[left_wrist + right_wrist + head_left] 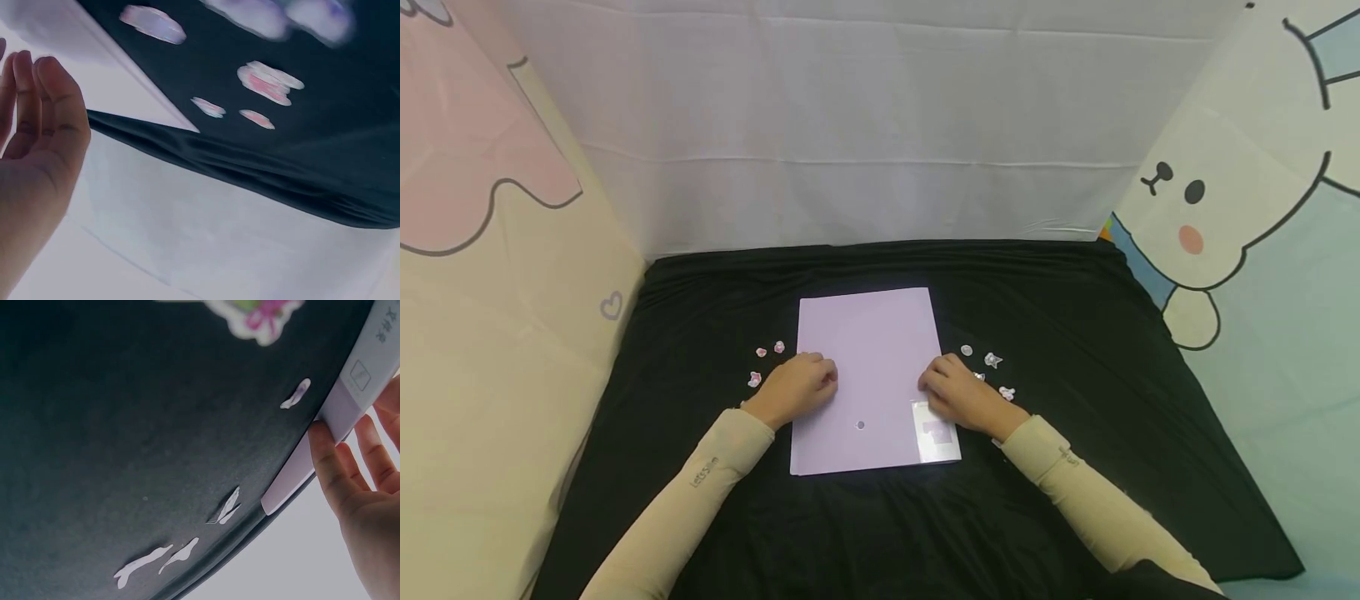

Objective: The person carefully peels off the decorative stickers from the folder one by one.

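Note:
A pale purple file folder (868, 350) lies flat on the black cloth, with a whitish label (936, 433) at its near right corner and a small round spot (861, 425) low on its cover. My left hand (801, 383) is over the folder's left side, fingers loosely bent with nothing between them in the left wrist view. At the right edge is my right hand (962, 392). In the right wrist view, one of its fingertips touches the folder's edge (294, 475) below the label, while the other fingers bend loosely above.
Small pink sticker-like pieces (755, 379) lie left of the folder. To its right are several pale, shiny pieces (992, 360), some partly hidden by the right hand. Black cloth (1075, 317) covers the table. A white curtain (880, 125) hangs behind, with printed cloth walls at both sides.

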The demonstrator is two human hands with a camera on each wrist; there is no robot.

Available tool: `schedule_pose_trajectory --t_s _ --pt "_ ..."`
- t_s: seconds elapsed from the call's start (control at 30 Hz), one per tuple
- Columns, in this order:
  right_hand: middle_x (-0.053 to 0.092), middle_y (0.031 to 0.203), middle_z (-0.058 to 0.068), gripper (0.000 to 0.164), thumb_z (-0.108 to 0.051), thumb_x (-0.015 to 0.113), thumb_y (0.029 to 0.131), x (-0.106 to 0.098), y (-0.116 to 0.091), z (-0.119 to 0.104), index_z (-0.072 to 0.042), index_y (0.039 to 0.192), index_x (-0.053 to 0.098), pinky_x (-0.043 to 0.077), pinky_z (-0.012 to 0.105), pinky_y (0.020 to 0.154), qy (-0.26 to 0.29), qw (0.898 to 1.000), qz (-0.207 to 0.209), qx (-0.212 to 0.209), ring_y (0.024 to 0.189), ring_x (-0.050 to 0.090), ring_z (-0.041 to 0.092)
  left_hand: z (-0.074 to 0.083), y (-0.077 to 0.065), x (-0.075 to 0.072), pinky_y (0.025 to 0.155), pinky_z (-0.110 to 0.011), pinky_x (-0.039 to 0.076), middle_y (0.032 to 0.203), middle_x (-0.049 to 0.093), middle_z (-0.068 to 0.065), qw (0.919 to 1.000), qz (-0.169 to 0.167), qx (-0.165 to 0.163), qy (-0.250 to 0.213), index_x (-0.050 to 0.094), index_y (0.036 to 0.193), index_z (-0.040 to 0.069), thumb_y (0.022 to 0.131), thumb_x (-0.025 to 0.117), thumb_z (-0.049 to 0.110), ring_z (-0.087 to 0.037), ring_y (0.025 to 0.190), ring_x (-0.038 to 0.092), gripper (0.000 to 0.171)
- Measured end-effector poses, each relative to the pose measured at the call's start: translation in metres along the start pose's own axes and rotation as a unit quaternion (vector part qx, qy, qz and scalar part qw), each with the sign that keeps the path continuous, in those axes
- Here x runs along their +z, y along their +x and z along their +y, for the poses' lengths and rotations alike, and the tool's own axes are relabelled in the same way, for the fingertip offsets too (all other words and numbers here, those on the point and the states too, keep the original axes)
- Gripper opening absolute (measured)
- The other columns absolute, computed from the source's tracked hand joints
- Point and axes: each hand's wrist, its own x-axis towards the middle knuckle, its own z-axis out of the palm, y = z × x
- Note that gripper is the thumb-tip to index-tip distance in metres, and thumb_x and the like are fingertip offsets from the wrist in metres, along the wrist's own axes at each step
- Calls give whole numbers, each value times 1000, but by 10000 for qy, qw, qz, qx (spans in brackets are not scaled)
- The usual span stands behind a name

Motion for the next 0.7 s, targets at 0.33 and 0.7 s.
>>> schedule_pose_trajectory --t_s 0.33,0.7 --pt "58 101 7 13 -3 65 90 0 0 0 -8 101 66 48 38 91 19 10000 23 -5 103 53 27 33 -10 10 63 -26 49 81 60 4 9956 -182 920 -38 73 91 15 88 73 15 -11 71 52 3" --pt "58 101 7 14 -2 67 88 0 -1 -2 -8 101 67 48 38 90 -19 10000 63 -3 103 53 26 49 -18 12 68 -26 50 84 64 2 9892 -386 1407 137 75 91 15 88 76 14 -13 73 54 4"
